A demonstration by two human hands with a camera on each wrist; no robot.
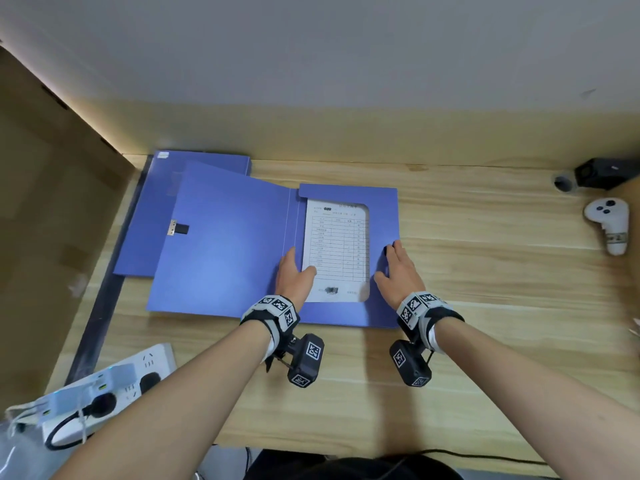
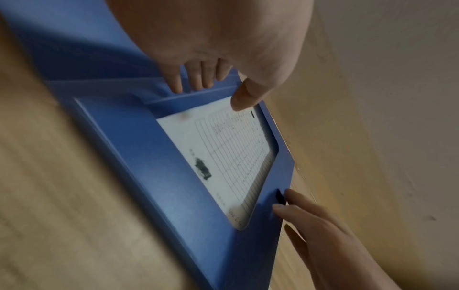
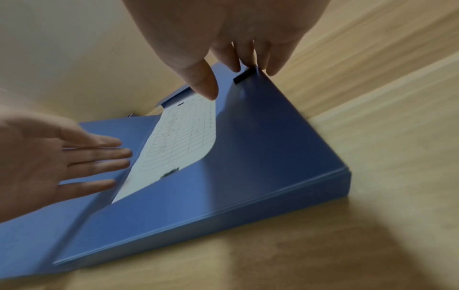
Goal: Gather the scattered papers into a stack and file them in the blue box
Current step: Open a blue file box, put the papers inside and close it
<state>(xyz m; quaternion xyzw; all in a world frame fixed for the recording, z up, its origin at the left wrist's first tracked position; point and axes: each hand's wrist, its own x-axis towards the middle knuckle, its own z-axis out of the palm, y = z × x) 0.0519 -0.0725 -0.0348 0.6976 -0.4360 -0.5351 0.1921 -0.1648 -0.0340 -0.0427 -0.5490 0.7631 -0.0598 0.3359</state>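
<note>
My papers (image 1: pixel 335 251) lie inside the open blue box (image 1: pixel 348 311) on the table (image 1: pixel 485 306). My left hand (image 1: pixel 293 274) and right hand (image 1: pixel 400 271) rest flat on it, fingers straight.

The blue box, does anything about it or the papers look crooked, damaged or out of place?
Nothing stands out. The papers lie square inside the blue box, under its inner flap, with the lid open flat to the left. The left hand and right hand rest flat on it. No creases or tears show.
</note>
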